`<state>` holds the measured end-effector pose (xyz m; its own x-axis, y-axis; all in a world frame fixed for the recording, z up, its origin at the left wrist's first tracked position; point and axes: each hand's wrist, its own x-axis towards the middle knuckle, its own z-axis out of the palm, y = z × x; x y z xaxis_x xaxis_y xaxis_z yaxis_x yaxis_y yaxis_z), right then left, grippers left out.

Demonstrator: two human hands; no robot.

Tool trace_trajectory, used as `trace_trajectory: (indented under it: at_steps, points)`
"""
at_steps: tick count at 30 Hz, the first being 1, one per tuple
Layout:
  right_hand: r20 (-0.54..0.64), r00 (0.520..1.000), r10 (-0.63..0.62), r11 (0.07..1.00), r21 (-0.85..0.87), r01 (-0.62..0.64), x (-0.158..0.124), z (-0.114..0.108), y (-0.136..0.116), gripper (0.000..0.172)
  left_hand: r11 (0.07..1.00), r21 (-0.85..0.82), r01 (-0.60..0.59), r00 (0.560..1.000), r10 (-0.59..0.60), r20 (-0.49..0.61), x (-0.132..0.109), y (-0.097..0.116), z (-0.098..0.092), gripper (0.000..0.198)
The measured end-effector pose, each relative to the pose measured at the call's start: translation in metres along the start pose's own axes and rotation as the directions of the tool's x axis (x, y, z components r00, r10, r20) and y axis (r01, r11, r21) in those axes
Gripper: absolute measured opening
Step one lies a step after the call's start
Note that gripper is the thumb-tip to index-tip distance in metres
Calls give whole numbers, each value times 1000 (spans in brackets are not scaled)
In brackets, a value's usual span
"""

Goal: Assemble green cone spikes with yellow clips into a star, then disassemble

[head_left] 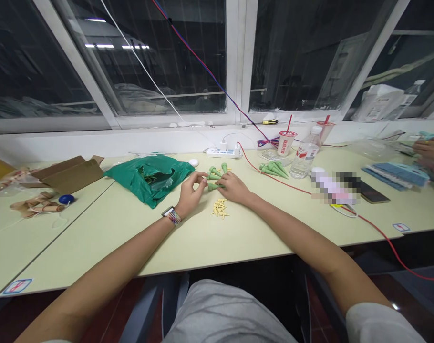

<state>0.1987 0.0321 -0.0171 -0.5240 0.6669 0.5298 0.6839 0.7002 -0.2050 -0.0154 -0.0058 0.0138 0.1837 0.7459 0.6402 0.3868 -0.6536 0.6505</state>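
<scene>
My right hand (234,187) is closed around a green plastic spike (212,186), its wider capped end pointing left. Just to the left, my left hand (190,195) has its thumb and forefinger curled together beside that end. Whatever lies between those fingertips is too small to make out. More green capped spikes (214,170) lie behind both hands, partly covered by the fingers. In front of them is a small heap of pale yellow pointed pieces (220,208) on the table (202,243).
At left are a torn green plastic bag (167,169), a cardboard box (72,175) and wooden pieces with a blue ball (67,199). To the right are more green spikes (274,168), a water bottle (305,155), a cup (285,143), a red cable (274,180) and another person's hand (431,148).
</scene>
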Motion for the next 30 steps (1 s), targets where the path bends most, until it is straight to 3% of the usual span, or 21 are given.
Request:
trace_trajectory:
  at_steps: [4, 6, 8, 10, 12, 14, 18, 25, 30]
  points:
    - [-72, 997, -5, 991, 135, 15, -2, -3, -1, 15, 999, 23, -38, 996, 40, -84, 2, -5, 0, 24]
    - [-146, 985, 89, 952, 305, -41, -2, -5, -5, 15, 1000, -1, -31, 994, 31, -104, 3, -9, 0, 29]
    - [-155, 960, 232, 839, 531, -117, -2, -5, -12, 18, 997, -79, 13, 998, -18, -61, 4, -12, 0, 38]
    - [-102, 939, 328, 671, 725, -155, -3, -5, -19, 24, 984, -164, 72, 997, -68, 31, 4, -13, 1, 46]
    - [-60, 927, 370, 534, 830, -159, -3, -4, -26, 29, 975, -190, 112, 988, -90, 125, 3, -11, 3, 49]
    - [-56, 916, 397, 471, 869, -151, -3, -3, -31, 32, 974, -174, 145, 977, -113, 180, 3, -6, 4, 49]
    - [-57, 908, 416, 484, 859, -168, -6, -5, -37, 30, 951, -182, 250, 955, -211, 209, 2, 1, 5, 52]
    - [-65, 889, 454, 549, 806, -222, -6, -5, -34, 32, 864, -349, 363, 931, -325, 164, 7, -3, 6, 54]
    - [-7, 873, 489, 545, 784, -298, -7, -3, -33, 27, 898, -253, 359, 933, -346, 97, 5, -3, 8, 46]
